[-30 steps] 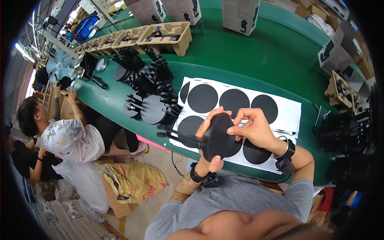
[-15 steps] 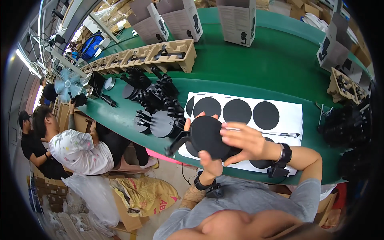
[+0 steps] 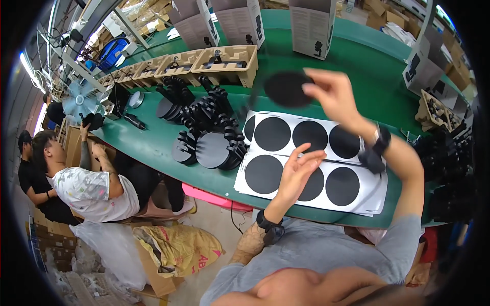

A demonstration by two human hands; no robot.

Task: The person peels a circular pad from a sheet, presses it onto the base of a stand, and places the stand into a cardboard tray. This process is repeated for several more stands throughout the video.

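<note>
black and round, a disc (image 3: 287,88) is up in the air above the far half of the green table (image 3: 357,61), pinched at its right edge by the right hand (image 3: 332,92). the grip there is closed on the disc with thumb and fingertips; the disc is blurred, so i cannot tell more of how it sits in the fingers. the left hand (image 3: 296,173) hovers empty, fingers spread and loose, just over the white sheets (image 3: 367,199) of black circles that lie along the near edge of the table.

judging from this, the step in hand looks like carrying the disc away from the sheets toward the far side, where cardboard trays (image 3: 224,61) and upright boxes (image 3: 311,25) stand. the next move calls for a steady hold on the thin edge. a pile of black stands (image 3: 212,137) sits left of the sheets, near the table's near edge.
</note>
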